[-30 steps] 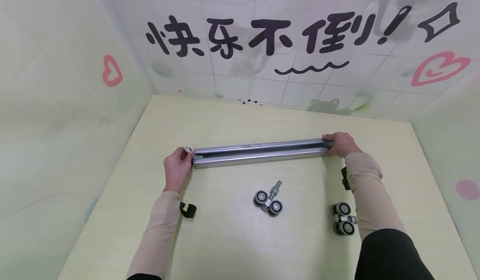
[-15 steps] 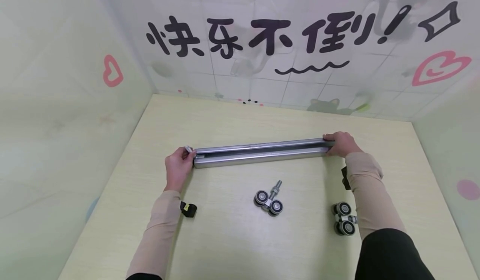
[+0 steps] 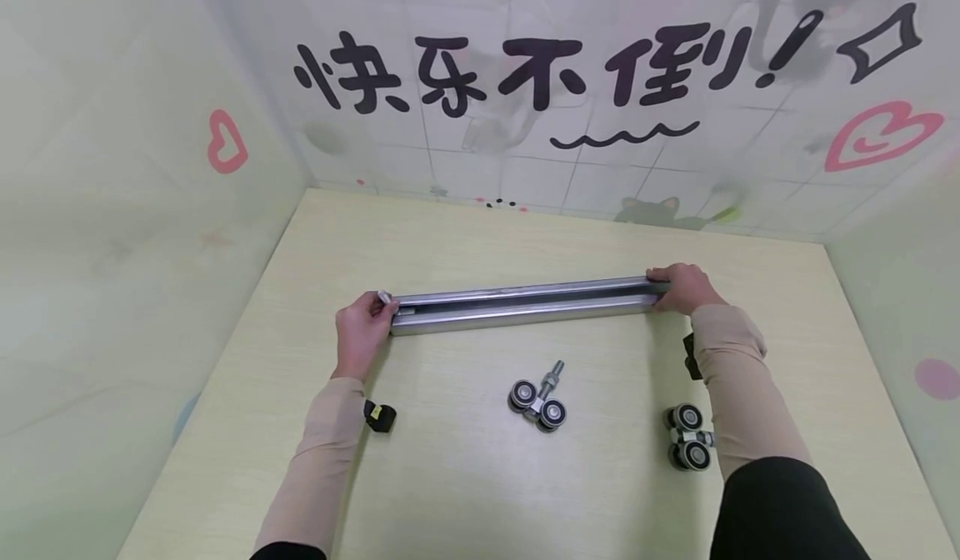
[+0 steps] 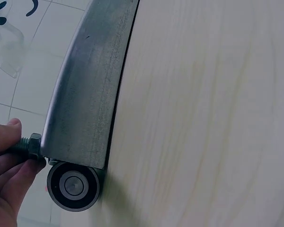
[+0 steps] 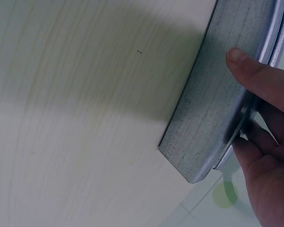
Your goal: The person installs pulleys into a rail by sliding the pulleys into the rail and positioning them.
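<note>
A long metal channel track (image 3: 517, 303) lies on the table with its slot facing up. At its left end, my left hand (image 3: 360, 335) pinches the threaded bolt (image 4: 22, 146) of a roller trolley. One black-rimmed wheel (image 4: 74, 186) of that trolley shows outside the track's end in the left wrist view; the rest is hidden by the track wall. My right hand (image 3: 682, 287) grips the track's right end, its thumb (image 5: 239, 59) pressed on the side wall and its fingers on the far side.
A second roller trolley (image 3: 537, 406) lies on the table in front of the track. A third trolley (image 3: 687, 437) is beside the right forearm. Printed walls (image 3: 487, 168) border the table (image 3: 480, 493) at the back and both sides.
My left hand has edged slightly right with the roller trolley, toward the track. The right hand keeps its hold, and the two loose trolleys have stayed put.
</note>
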The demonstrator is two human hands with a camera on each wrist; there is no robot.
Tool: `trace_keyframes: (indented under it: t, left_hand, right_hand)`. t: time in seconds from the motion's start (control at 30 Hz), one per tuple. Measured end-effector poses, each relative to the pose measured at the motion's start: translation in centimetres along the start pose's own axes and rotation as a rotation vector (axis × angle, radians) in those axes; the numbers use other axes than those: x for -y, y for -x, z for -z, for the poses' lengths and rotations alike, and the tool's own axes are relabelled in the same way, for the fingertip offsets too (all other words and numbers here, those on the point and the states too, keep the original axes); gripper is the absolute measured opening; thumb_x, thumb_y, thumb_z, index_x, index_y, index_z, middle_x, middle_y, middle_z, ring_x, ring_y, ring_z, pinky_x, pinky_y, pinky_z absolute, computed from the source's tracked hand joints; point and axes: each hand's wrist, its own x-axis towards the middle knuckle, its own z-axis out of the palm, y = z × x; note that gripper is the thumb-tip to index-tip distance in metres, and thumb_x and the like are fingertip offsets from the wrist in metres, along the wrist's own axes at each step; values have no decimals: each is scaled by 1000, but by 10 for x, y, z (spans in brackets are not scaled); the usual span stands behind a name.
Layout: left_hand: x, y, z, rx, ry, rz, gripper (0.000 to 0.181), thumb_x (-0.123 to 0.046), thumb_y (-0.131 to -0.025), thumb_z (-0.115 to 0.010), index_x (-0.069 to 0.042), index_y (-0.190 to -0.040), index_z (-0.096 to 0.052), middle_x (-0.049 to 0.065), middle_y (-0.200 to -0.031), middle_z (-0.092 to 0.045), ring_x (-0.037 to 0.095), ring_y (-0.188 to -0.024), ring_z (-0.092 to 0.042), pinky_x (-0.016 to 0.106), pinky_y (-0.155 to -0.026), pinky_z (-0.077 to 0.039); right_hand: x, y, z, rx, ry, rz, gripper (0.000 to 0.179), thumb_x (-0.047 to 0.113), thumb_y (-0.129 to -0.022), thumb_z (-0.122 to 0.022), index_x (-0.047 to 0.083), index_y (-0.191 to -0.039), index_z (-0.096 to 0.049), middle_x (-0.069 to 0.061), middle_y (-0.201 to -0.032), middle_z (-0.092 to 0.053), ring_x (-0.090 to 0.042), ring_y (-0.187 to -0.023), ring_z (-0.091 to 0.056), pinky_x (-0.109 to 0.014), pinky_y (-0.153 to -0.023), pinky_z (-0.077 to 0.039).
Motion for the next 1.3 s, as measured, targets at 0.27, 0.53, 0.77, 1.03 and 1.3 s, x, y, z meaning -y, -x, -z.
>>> trace_keyframes:
  t: [0.27, 0.53, 0.77, 1.03, 1.3]
  left_hand:
    - [-5, -1, -1, 12, -16, -5, 15, -1, -78, -68, 10, -87, -64, 25, -84, -66, 33, -79, -66, 35, -68, -55]
    - [-9, -2, -7, 33, -10, -32, 17, -2, -77, -69, 10, -87, -64, 25, -84, -66, 32, -79, -66, 34, -68, -55]
    - [-13, -2, -12, 48, -24, -61, 17, -3, -76, -70, 11, -85, -64, 25, -82, -66, 33, -76, -66, 35, -67, -55]
    - [-22, -3, -17, 93, -37, -64, 17, -3, -77, -70, 10, -87, -64, 24, -83, -66, 31, -76, -66, 35, -67, -55]
    - [-24, -1, -19, 100, -54, -97, 19, -5, -76, -71, 9, -87, -64, 23, -83, -67, 31, -76, -66, 35, -67, -55]
  right_hand:
    - [1, 1, 2, 6, 3, 4, 64, 7, -66, -75, -2, -124, -49, -32, -127, -43, -52, -109, -42, -56, -91, -37]
    - [1, 0, 1, -4, 3, 1, 63, 6, -66, -75, -2, -124, -50, -31, -127, -44, -52, -109, -41, -56, -93, -36]
    - [2, 1, 1, -13, 9, 13, 63, 6, -65, -74, -3, -123, -51, -31, -126, -45, -51, -109, -43, -56, -93, -36]
    - [3, 2, 1, -8, 0, 12, 63, 6, -66, -74, -3, -123, -50, -32, -126, -45, -51, -109, -43, -56, -92, -37]
    - [5, 4, 2, 2, -14, 5, 64, 6, -66, -75, -4, -123, -50, -34, -125, -44, -51, -107, -44, -55, -90, -38]
